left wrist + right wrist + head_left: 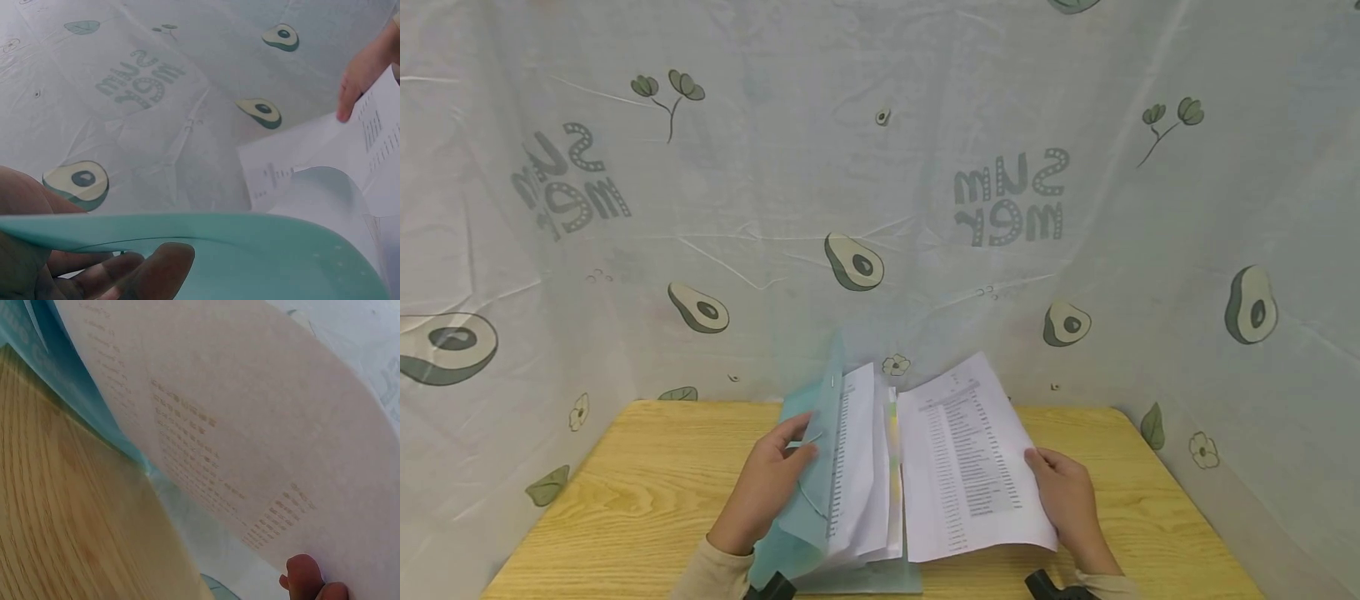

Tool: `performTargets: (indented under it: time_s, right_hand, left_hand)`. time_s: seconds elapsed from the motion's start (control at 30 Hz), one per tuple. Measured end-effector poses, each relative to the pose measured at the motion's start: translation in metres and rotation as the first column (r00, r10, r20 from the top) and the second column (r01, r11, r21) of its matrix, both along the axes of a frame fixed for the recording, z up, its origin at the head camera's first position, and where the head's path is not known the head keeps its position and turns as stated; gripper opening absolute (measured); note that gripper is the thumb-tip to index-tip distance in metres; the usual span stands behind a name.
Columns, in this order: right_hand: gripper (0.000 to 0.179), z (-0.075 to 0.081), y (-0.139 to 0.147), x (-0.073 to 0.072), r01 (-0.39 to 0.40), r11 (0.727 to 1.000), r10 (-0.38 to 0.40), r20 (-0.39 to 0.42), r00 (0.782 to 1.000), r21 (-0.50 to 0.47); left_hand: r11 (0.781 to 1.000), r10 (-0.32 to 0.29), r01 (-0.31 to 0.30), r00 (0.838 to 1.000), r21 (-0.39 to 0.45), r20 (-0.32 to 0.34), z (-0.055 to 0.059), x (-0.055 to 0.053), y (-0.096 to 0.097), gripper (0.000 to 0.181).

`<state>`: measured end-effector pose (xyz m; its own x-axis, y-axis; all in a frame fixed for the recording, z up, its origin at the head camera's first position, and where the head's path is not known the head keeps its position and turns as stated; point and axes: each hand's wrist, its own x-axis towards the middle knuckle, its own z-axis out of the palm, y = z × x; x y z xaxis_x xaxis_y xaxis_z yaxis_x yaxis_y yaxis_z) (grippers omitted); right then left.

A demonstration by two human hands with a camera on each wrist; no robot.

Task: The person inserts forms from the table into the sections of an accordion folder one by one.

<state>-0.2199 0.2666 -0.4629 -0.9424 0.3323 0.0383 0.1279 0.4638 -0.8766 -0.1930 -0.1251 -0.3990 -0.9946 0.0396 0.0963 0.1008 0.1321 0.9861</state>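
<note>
A teal plastic document folder (pixel 808 508) stands partly opened on the table. My left hand (pixel 769 479) grips its front cover, the thumb on the outer face, as the left wrist view also shows on the folder's edge (pixel 262 250). Inside are several white printed papers (pixel 857 467) and a strip of yellow-green tabs (pixel 894 450). My right hand (pixel 1063 496) pinches the right edge of a printed sheet (pixel 970 467), which is tilted and lies to the right of the folder's papers. In the right wrist view the sheet (pixel 206 425) bows, with fingertips (pixel 304 578) at its lower edge.
The wooden table (pixel 655 475) reaches out on both sides of the folder. Behind and around it hangs a pale plastic curtain (pixel 775 167) printed with avocados, leaves and mirrored lettering. A thin elastic cord (pixel 811 500) runs over the folder's cover.
</note>
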Motion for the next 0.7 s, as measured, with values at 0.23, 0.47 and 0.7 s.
performTargets:
  time_s: [0.23,0.47,0.7]
  right_hand:
    - [0.046,0.001,-0.007,0.0,0.012,1.0,-0.012,-0.008,1.0,-0.021]
    - [0.043,-0.002,-0.015,0.0,0.016,1.0,-0.017,-0.019,1.0,-0.023]
    - [0.042,-0.006,-0.026,0.0,0.009,0.999,-0.011,-0.027,1.0,-0.043]
  left_hand:
    - [1.0,0.0,0.0,1.0,0.0,0.007,0.002,0.001,0.001,0.049]
    - [1.0,-0.001,0.001,1.0,-0.005,0.003,0.002,0.001,0.001,0.049]
    - [1.0,-0.001,0.001,1.0,0.002,-0.003,0.002,0.002,0.001,0.05]
